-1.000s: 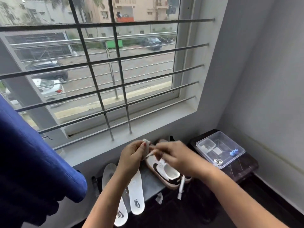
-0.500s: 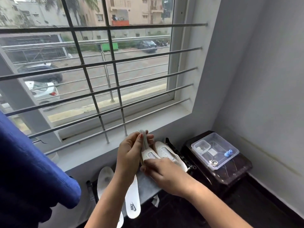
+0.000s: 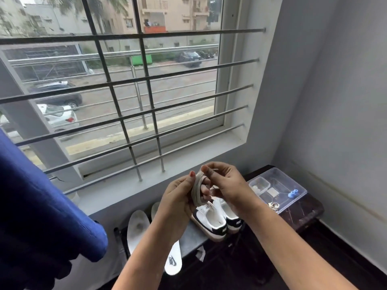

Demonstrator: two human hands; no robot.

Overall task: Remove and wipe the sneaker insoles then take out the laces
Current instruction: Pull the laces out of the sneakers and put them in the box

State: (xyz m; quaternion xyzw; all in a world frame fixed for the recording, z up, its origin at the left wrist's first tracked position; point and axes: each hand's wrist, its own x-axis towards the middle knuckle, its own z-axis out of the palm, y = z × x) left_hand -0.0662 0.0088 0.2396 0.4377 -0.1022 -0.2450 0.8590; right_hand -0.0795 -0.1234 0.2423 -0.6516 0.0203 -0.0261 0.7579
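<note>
My left hand point(image 3: 178, 199) has a beige shoelace point(image 3: 196, 190) wound in loops round its fingers, held up in front of the window sill. My right hand point(image 3: 228, 185) pinches the lace's end just above the loops. Below the hands, two white sneakers with black heels point(image 3: 217, 222) stand side by side on a grey slab point(image 3: 191, 237), heels toward me. Two white insoles lie left of them, one showing its upper side point(image 3: 137, 231) and one showing a logo point(image 3: 173, 260), partly hidden by my left forearm.
A clear plastic box point(image 3: 276, 189) with small items sits on a dark stand point(image 3: 301, 210) at the right. A barred window point(image 3: 125, 91) and its sill point(image 3: 146, 181) lie ahead. Blue cloth point(image 3: 41, 216) hangs at the left. A grey wall stands at the right.
Both hands have risen off the sneakers. The lace, earlier being pulled near the shoe, is now wound round my left fingers, with the right hand holding its end.
</note>
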